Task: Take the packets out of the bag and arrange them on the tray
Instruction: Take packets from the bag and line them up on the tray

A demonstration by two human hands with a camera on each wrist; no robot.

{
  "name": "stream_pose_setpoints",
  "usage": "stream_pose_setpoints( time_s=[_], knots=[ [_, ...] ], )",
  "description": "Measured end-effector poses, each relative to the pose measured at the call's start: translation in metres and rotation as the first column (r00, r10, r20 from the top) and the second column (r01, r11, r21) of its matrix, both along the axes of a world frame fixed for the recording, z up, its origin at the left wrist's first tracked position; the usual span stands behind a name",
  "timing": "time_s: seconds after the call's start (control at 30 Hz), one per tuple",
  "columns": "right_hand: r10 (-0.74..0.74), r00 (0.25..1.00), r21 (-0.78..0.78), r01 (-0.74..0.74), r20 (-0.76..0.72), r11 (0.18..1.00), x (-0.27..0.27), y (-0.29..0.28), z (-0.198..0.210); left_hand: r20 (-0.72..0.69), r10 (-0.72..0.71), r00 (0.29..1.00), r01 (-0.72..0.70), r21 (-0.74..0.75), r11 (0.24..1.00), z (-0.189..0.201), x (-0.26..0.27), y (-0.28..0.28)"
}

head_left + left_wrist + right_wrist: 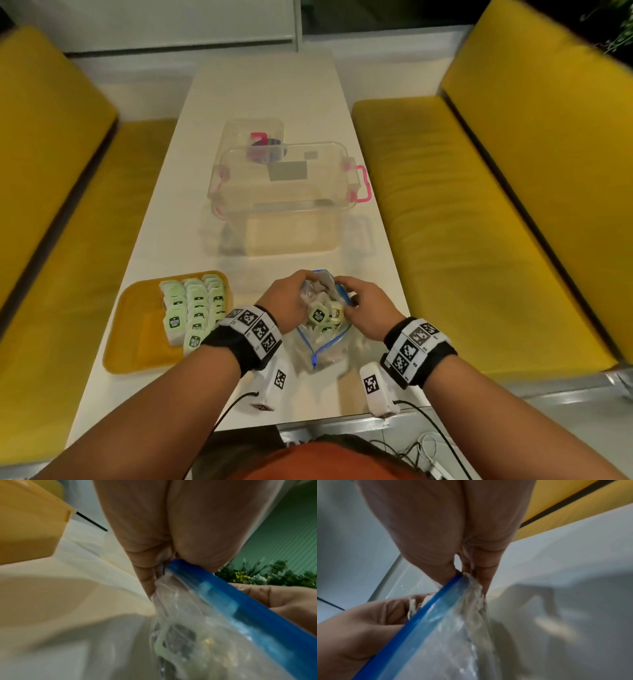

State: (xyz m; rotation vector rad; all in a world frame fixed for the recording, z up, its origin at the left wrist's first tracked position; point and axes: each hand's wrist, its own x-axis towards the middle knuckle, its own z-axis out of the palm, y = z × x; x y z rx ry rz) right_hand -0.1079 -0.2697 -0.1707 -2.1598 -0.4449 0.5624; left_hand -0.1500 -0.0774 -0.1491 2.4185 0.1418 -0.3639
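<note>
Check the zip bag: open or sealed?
Open. Both hands, left hand and right hand, hold the bag mouth apart; packets show inside.

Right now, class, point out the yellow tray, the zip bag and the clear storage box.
yellow tray (pixel 137 356), head view, bare floor near its front left corner.
zip bag (pixel 320 344), head view, clear wall above the slider.
clear storage box (pixel 291 202), head view, near rim.

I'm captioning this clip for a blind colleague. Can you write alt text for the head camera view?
Both hands, left hand and right hand, grip the mouth of a clear zip bag with packets inside, on a white table. To the left, a yellow tray holds rows of green packets; beyond stands a clear plastic box.
</note>
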Motion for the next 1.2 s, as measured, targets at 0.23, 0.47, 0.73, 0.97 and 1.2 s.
stream_pose_setpoints(
  time_s=[0.23,0.47,0.73,0.97,1.2],
  knots=[
    [0.025,0.999,-0.044,-0.026,-0.031,0.999,0.002,-0.007,-0.014,-0.061,0.073,0.995,-0.069,0.070,0.995,-0.022,-0.003,0.010],
    [0.020,0.998,-0.104,-0.014,0.052,0.995,-0.001,-0.007,-0.020,-0.018,0.031,0.999,-0.027,0.200,0.980,-0.015,-0.003,0.014],
    [0.028,0.989,-0.099,-0.013,0.147,0.995,0.003,0.002,-0.012,0.142,-0.097,0.985,0.068,0.199,0.978,0.016,0.013,0.007],
    [0.009,0.974,-0.127,0.021,0.226,0.992,0.004,0.003,-0.004,0.111,-0.217,0.970,0.168,0.339,0.926,0.026,0.020,0.006],
    [-0.028,0.958,0.091,0.002,0.285,0.996,0.001,0.005,0.024,0.332,-0.060,0.941,0.053,0.028,0.998,0.061,0.009,0.008]
  ],
)
